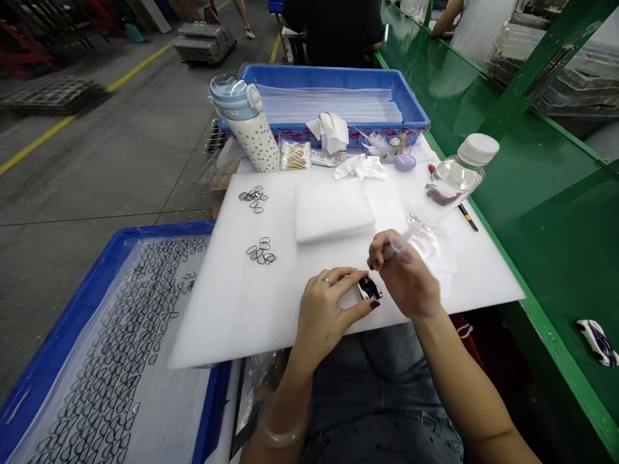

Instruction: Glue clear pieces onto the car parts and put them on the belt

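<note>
My left hand [329, 309] grips a small white and black toy car [370, 289] between thumb and fingers, low over the white foam sheet [227, 309]. My right hand [411, 277] is closed around a translucent syringe-like tube [397, 246], its round end facing up. The fingertips of that hand are just above and to the right of the car; the tube's lower tip is hidden by them. On the left of the sheet lie two loose groups of thin black rings, an upper group [253, 196] and a lower group [262, 252].
Behind my hands is a foam pad stack [333, 209]. A clear bottle [447, 183] stands right, near a pen [468, 218]. A spotted tumbler [246, 122], cotton swabs [295, 155] and a blue tray [411, 109] line the back. Another blue tray [120, 238] holds several black rings. A second toy car [598, 341] sits right.
</note>
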A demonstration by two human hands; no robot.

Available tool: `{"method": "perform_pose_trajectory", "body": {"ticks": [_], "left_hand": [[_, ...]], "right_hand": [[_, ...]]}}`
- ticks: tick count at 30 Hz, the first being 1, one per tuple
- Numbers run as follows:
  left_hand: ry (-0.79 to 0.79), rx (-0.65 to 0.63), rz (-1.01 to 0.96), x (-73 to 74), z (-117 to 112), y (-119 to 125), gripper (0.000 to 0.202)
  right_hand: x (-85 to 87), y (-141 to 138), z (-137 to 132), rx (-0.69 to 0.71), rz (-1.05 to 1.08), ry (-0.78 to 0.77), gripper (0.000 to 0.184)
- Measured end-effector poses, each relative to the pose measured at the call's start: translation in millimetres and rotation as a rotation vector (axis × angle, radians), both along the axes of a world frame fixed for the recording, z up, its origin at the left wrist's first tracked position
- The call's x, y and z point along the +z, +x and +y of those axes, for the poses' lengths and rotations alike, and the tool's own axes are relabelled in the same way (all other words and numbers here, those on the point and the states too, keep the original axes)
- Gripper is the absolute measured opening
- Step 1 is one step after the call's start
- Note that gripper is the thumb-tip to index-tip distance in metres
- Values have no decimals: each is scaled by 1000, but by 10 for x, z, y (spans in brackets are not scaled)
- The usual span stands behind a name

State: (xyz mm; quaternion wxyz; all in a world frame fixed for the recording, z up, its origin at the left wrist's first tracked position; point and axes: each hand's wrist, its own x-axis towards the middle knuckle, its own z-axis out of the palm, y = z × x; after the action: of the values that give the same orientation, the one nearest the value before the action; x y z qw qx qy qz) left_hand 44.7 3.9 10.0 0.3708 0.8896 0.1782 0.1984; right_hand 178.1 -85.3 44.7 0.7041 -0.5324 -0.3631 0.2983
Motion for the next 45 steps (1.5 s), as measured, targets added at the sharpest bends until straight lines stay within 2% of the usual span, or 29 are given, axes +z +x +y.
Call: {"method": "perform_pose_trajectory", "body": {"ticks": [3,6,10,17,45], "left_hand": [[-14,-1,-4,-7,1,8,33],[-10,5,-17,-18,1,7,35],[1,14,-37,-37,1,8,39],[14,12,-39,-60,3,8,44],[6,45,-35,-62,-3,15,38]], "right_hand": [[193,-108,-8,50,205,169,65],[230,-172,16,22,373,246,67],[150,-177,48,7,462,273,64],[133,-201,56,-17,415,295,63],[142,-328,77,-217,207,323,64]]}}
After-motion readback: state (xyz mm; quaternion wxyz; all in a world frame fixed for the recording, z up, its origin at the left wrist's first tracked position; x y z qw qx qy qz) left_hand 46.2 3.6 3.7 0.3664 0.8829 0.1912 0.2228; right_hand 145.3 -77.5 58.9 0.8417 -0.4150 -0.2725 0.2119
